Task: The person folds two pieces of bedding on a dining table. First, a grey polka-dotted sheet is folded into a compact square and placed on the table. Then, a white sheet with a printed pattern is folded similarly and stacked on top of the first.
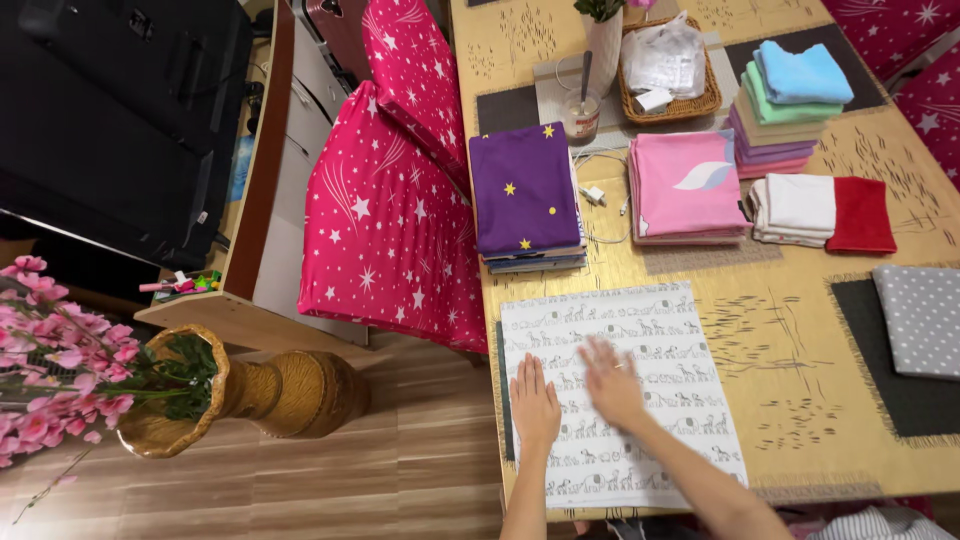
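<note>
Head view, left hand (535, 402) and right hand (612, 383) flat, released, on animal-print cloth (655, 330), gold table (790, 340).

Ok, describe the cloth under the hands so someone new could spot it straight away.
Start at the gold-patterned table and go to its near edge. The white cloth lies flat there, with the left hand and right hand pressed on it. Unlike the folded stacks behind it, it is spread flat and printed with rows of small grey animals.

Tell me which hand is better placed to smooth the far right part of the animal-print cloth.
Probably the right hand: it lies flat nearer the middle of the white animal-print cloth, fingers toward that side. The left hand rests by the cloth's left edge.
</note>
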